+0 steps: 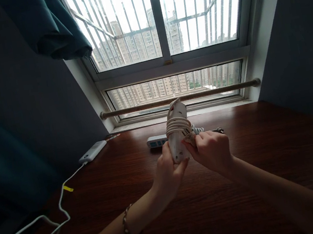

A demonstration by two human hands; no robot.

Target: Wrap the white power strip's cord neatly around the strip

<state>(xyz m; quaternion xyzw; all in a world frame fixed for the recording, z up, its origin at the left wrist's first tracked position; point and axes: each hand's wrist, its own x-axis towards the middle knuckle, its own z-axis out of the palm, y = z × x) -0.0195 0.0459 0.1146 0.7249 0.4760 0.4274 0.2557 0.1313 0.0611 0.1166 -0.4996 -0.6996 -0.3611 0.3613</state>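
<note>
My left hand is closed around the lower end of a white power strip, which it holds tilted up above the table. The strip's white cord is wound round its middle in several turns. My right hand is closed at the strip's right side, pinching a small greyish-brown piece that looks like the cord's plug, with dark prongs beside the coils. Its exact shape is partly hidden by my fingers. Behind the hands, a second white power strip with blue sockets lies on the table, partly covered.
The brown wooden table runs up to a barred window with a rail across it. At left lie a white power bank, its white cable and a yellow tag. A blue curtain hangs upper left.
</note>
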